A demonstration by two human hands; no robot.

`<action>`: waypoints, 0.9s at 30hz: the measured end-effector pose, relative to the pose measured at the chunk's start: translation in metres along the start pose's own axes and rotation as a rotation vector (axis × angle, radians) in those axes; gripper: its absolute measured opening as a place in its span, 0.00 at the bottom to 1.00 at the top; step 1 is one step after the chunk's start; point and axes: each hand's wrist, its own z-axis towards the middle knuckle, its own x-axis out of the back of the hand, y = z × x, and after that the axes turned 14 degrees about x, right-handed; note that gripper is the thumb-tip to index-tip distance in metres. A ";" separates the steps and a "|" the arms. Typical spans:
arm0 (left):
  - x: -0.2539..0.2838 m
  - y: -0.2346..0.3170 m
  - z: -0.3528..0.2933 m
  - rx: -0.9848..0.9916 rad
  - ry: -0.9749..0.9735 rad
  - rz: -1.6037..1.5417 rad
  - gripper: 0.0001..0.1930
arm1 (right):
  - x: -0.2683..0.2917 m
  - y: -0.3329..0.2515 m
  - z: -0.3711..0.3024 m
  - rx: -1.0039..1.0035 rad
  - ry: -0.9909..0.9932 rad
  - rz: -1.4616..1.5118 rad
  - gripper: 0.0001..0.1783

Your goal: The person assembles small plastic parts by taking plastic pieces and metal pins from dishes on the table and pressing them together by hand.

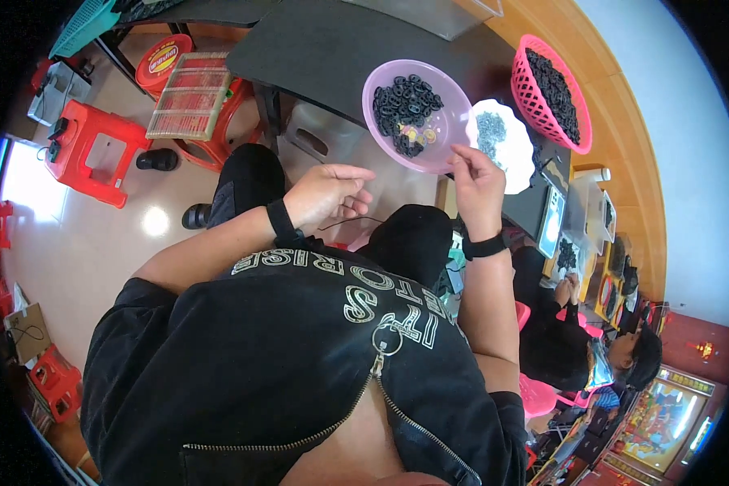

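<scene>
My left hand [330, 194] hovers above my lap, near side of the purple bowl, its index finger stretched out and the others loosely bent; nothing shows in it. My right hand [479, 188] is raised at the bowl's right rim, in front of the white plate. Its thumb and fingertips come together, and whatever they may hold is too small to make out. The purple plastic bowl [454, 89] contains many small black ring-shaped parts [405, 101] and several yellowish pieces [419, 136]. Small clear or silvery bits [491, 130] lie on the scalloped white plate [517, 154].
A pink basket [526, 97] full of black parts stands right of the plate on the black table [300, 49]. A phone [552, 219] lies further right. Another person [571, 340] sits at the right. Red stools [97, 154] and a slatted rack [190, 97] stand left.
</scene>
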 end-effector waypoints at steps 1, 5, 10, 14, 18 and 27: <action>-0.001 0.000 0.001 0.013 -0.005 -0.008 0.16 | -0.005 -0.004 0.005 0.077 -0.031 -0.122 0.10; 0.002 0.001 0.007 0.011 -0.038 -0.001 0.16 | -0.015 -0.017 0.028 0.242 -0.171 -0.363 0.08; 0.008 0.001 0.009 0.009 -0.037 0.002 0.16 | -0.028 -0.015 0.048 0.165 -0.334 -0.495 0.09; 0.008 0.005 0.007 0.044 -0.038 0.027 0.15 | -0.042 -0.006 0.057 0.262 -0.254 -0.598 0.09; 0.009 0.005 0.008 0.042 -0.034 0.000 0.13 | -0.042 0.003 0.056 0.274 -0.273 -0.608 0.08; 0.010 0.009 0.012 0.049 -0.058 0.042 0.14 | -0.025 -0.008 0.041 0.095 -0.228 -0.436 0.06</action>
